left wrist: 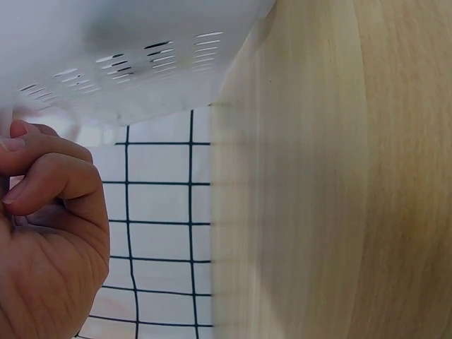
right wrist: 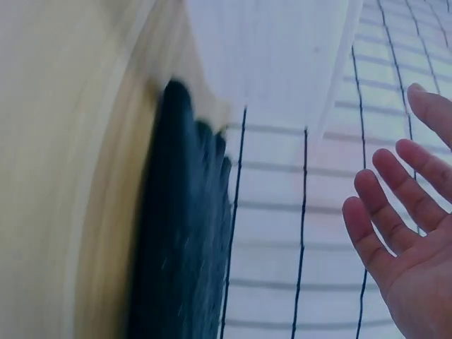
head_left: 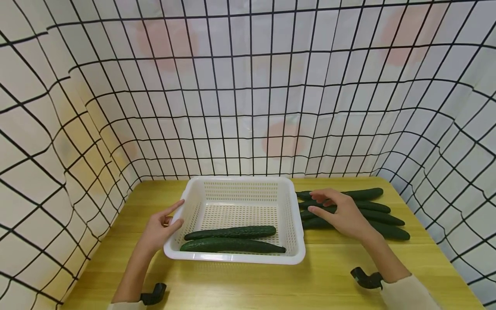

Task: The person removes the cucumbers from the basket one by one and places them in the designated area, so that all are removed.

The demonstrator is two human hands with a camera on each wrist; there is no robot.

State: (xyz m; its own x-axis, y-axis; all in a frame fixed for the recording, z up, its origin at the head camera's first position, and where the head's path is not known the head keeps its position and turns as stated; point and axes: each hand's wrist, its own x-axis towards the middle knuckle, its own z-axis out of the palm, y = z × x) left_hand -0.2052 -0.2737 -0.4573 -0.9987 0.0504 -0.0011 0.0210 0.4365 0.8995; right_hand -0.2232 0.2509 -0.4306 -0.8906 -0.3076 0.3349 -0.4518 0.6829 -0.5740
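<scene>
A white plastic basket (head_left: pixel 234 259) with slotted walls stands on the table, two dark green cucumbers (head_left: pixel 232 245) lying side by side near its front wall. My left hand (head_left: pixel 159 228) holds the basket's left rim, thumb and index finger on the edge; in the left wrist view the other fingers curl beside the outer wall. Over the several cucumbers (head_left: pixel 383 217) to the right of the basket hovers my right hand (head_left: pixel 345 215), holding nothing. The right wrist view shows its fingers spread and apart from the cucumbers (right wrist: pixel 169 233).
A yellowish wooden table (head_left: pixel 232 288) lies beneath everything. Black wire mesh (head_left: pixel 252 90) rises at the back and on both sides, with pale sheeting behind it. A dark band with a small device (head_left: pixel 366 279) sits on each wrist.
</scene>
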